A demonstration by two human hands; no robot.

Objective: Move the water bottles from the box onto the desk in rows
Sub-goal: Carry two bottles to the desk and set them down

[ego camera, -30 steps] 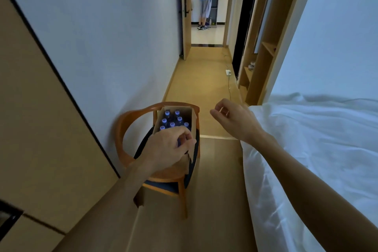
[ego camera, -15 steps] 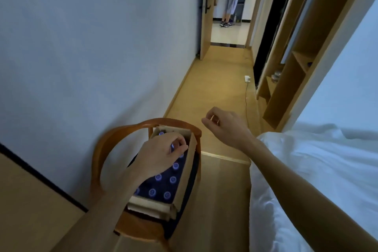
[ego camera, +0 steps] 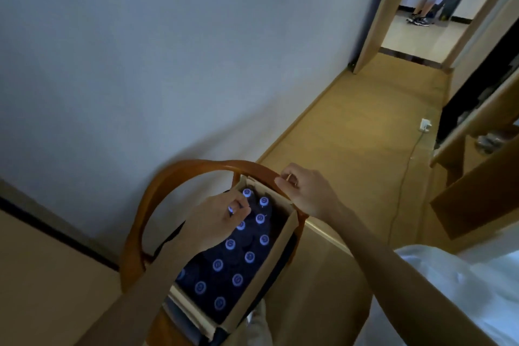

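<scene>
While the left hand (ego camera: 216, 222) is gripping one bottle cap (ego camera: 230, 209) inside the box (ego camera: 276, 254) (on a chair (ego camera: 179, 174)), the right hand (ego camera: 304, 191) is pinching its flap.

Two bare forearms are seen, coming in from the lower edge. No sleeve is seen on either arm up to the edge of the frame. The left hand (ego camera: 216, 222) and the right hand (ego camera: 306, 191) are bare too; no glove is worn. The fingertips are blurred.
</scene>
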